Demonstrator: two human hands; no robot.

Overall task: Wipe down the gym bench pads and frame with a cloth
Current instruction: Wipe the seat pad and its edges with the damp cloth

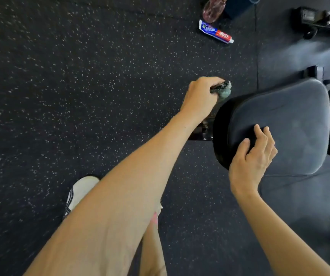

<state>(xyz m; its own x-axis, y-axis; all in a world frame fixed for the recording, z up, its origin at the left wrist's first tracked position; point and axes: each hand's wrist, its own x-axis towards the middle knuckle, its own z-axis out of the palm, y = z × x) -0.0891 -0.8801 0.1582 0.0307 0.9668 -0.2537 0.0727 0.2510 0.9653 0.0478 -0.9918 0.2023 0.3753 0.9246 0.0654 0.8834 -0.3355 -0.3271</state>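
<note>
Left hand [200, 96] grips a grey cloth [222, 89] at frame centre; right hand [251, 156] rests on the bench pad [291, 124], centre right.

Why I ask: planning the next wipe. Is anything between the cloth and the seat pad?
Nothing visible; the cloth, gripped by the left hand, is beside the seat pad. The right hand rests on that pad.

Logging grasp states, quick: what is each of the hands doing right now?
Left hand: closed, gripping the cloth.
Right hand: open, resting on the seat pad.
</note>
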